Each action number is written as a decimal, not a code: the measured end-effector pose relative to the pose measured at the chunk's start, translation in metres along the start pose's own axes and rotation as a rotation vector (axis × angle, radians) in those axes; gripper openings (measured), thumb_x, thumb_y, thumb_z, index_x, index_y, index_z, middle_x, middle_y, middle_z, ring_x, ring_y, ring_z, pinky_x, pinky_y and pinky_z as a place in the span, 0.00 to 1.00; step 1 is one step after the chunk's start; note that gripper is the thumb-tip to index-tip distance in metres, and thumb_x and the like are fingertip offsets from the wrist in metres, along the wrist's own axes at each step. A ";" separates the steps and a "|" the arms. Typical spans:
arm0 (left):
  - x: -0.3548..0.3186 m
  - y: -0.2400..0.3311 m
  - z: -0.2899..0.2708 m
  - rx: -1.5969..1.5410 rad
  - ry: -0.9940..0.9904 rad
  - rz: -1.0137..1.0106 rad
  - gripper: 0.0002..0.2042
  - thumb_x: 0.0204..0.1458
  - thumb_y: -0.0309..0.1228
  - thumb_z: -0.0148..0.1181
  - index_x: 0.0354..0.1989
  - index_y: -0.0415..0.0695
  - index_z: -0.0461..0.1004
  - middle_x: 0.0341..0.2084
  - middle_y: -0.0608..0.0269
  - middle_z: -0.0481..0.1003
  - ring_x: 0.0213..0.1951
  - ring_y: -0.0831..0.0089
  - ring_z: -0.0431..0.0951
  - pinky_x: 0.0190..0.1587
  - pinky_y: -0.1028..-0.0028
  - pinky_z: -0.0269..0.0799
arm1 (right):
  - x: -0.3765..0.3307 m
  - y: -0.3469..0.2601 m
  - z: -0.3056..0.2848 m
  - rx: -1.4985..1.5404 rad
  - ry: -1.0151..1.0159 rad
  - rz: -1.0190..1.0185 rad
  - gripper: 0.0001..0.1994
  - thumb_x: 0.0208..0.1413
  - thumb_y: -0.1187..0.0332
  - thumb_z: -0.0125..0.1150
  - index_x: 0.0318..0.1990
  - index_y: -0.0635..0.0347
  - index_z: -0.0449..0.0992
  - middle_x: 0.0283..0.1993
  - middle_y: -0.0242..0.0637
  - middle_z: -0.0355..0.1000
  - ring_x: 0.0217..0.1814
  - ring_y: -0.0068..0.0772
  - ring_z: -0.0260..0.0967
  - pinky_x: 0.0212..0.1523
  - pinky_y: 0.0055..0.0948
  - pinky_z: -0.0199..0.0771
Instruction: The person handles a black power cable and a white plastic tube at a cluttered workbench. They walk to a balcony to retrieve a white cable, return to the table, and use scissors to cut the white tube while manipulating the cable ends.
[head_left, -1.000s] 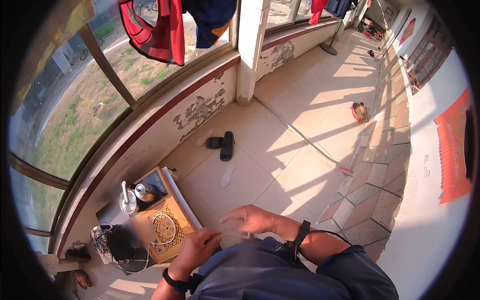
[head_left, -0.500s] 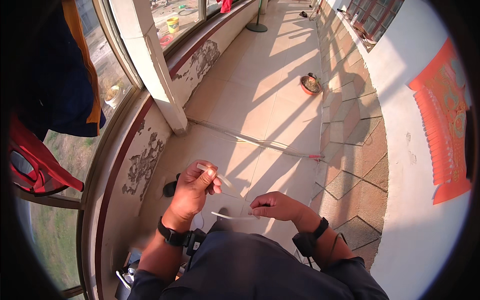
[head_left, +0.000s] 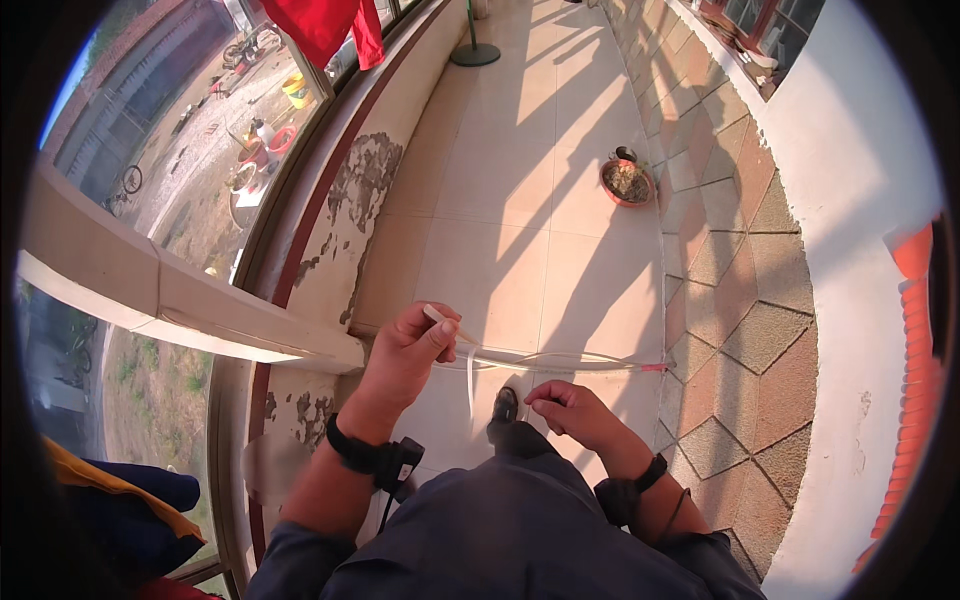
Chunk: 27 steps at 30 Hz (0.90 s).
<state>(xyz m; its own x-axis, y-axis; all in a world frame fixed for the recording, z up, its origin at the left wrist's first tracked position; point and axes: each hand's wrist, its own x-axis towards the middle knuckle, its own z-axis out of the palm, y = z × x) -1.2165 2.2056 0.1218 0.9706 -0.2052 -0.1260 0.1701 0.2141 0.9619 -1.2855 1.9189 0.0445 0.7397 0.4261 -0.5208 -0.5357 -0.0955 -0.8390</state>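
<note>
Strip (head_left: 470,372), pale and thin, pinched at its upper end between thumb and fingers of the left hand (head_left: 408,352), hanging down beside it above the tiled floor (head_left: 500,200). Right hand (head_left: 572,412), lower and apart, fingers curled together, pinching something small; what, unclear.

A thin, pale, flat strip (head_left: 468,352), like a cut ribbon of white tape or plastic, sits just below the middle of the frame. Its upper end pokes out, tilted up and left, from between thumb and forefinger of the left hand (head_left: 408,350). Another pale length hangs straight down below that hand, toward the right hand (head_left: 578,412), whose fingertips pinch close beside it.
</note>
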 end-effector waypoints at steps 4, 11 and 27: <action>0.118 0.040 0.014 0.604 -0.017 0.200 0.06 0.67 0.28 0.62 0.47 0.39 0.77 0.30 0.67 0.77 0.33 0.79 0.74 0.40 0.75 0.72 | 0.078 -0.081 -0.080 0.430 0.157 0.007 0.16 0.60 0.81 0.44 0.52 0.63 0.75 0.47 0.38 0.76 0.44 0.34 0.79 0.44 0.31 0.79; 0.336 0.066 0.051 0.515 -0.183 0.075 0.08 0.67 0.26 0.62 0.49 0.36 0.76 0.34 0.64 0.79 0.37 0.78 0.79 0.43 0.75 0.76 | 0.204 -0.253 -0.216 0.619 0.038 -0.326 0.14 0.73 0.75 0.47 0.61 0.59 0.70 0.65 0.49 0.73 0.64 0.47 0.77 0.57 0.36 0.82; 0.853 0.154 0.158 0.577 -0.381 0.355 0.06 0.64 0.27 0.65 0.45 0.40 0.78 0.28 0.63 0.74 0.29 0.74 0.71 0.33 0.72 0.69 | 0.475 -0.542 -0.528 0.528 0.097 -0.654 0.11 0.67 0.79 0.61 0.55 0.67 0.80 0.42 0.40 0.80 0.45 0.29 0.79 0.50 0.29 0.81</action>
<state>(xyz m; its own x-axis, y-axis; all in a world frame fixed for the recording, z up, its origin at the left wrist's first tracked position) -0.3898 1.9126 0.2011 0.8071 -0.5538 0.2048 -0.3570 -0.1813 0.9163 -0.4293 1.6982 0.1690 0.9857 0.1681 0.0123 -0.0900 0.5867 -0.8048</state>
